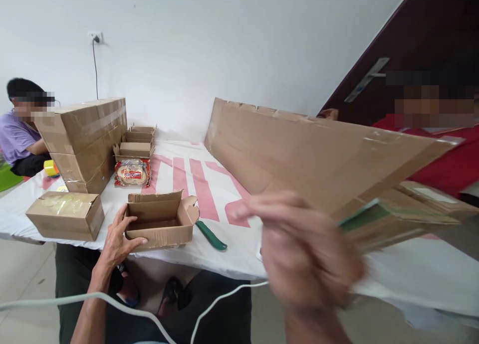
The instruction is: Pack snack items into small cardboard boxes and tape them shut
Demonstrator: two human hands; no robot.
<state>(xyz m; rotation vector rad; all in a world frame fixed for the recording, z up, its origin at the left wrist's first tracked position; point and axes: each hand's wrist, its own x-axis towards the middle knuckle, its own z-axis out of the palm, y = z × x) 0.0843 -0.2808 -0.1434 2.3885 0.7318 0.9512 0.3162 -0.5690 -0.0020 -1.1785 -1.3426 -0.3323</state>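
My left hand [119,238] grips the left end of a small open cardboard box [160,237], its thumb along the front wall and fingers at the side. The box is upright near the table's front edge, flaps raised, with nothing visible inside. My right hand [303,249] is raised at the right, close to the camera and smeared by motion; whether it holds anything cannot be made out. Between the hands lies a green-handled tool [211,236], its other end hidden behind the open box. A taped cardboard box [65,217] stands left of my left hand.
Stacked cartons [84,139] stand at the left; beside them are a wrapped food pack [132,173] and open boxes [135,148]. A large cardboard sheet [284,149] leans across the right. People sit at both sides. A white cable [101,296] crosses the foreground.
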